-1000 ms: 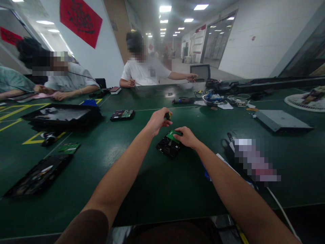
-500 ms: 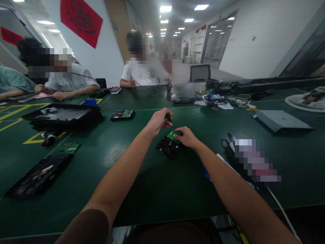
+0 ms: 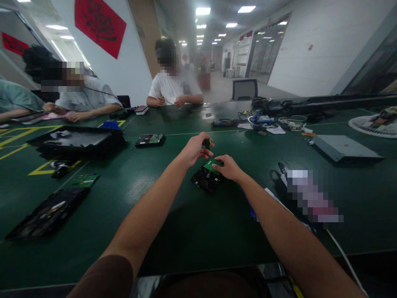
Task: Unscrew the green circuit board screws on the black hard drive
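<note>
A black hard drive [image 3: 206,179] with a green circuit board [image 3: 212,165] on its upper face lies on the green table in front of me. My left hand [image 3: 198,148] is closed around the black and yellow handle of a screwdriver [image 3: 207,143], just above the drive's far edge. Its shaft is hard to make out, and I cannot tell whether the tip touches the drive. At the drive's right side, my right hand [image 3: 228,167] grips it, the thumb lying over the green board.
Another hard drive [image 3: 150,140] lies farther left. Black trays [image 3: 77,142] and an opened black device [image 3: 46,213] are at left. A grey metal case [image 3: 345,147] and cables [image 3: 262,119] occupy the right. A person [image 3: 173,89] sits opposite; others sit at far left.
My hands and the hard drive stay almost in place. Across the table, the person's outstretched hand has drawn back toward the body.
</note>
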Motion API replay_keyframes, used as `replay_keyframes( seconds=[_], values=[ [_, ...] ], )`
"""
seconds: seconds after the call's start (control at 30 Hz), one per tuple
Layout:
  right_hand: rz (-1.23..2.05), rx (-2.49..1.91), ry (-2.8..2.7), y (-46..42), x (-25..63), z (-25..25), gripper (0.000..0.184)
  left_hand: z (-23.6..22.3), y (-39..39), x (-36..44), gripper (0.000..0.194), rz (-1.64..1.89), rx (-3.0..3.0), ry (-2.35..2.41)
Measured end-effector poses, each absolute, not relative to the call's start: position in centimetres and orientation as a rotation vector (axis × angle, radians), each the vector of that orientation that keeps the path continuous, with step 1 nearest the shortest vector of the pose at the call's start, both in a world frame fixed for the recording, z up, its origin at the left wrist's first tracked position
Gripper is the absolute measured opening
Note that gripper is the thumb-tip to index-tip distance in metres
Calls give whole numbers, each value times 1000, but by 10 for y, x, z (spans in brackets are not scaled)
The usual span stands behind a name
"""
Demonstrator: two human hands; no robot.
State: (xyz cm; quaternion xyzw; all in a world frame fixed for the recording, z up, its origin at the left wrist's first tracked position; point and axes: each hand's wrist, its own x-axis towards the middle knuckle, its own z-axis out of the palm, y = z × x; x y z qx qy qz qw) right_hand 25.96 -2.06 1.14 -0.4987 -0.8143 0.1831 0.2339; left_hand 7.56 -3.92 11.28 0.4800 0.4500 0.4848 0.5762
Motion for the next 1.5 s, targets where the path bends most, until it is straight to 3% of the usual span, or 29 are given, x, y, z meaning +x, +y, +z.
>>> replay_keyframes(
  seconds=[1.5],
  values=[
    [588, -1413, -2183, -27, 259, 21, 33, 112, -36, 75, 24, 1213, 1115, 1115]
  ],
)
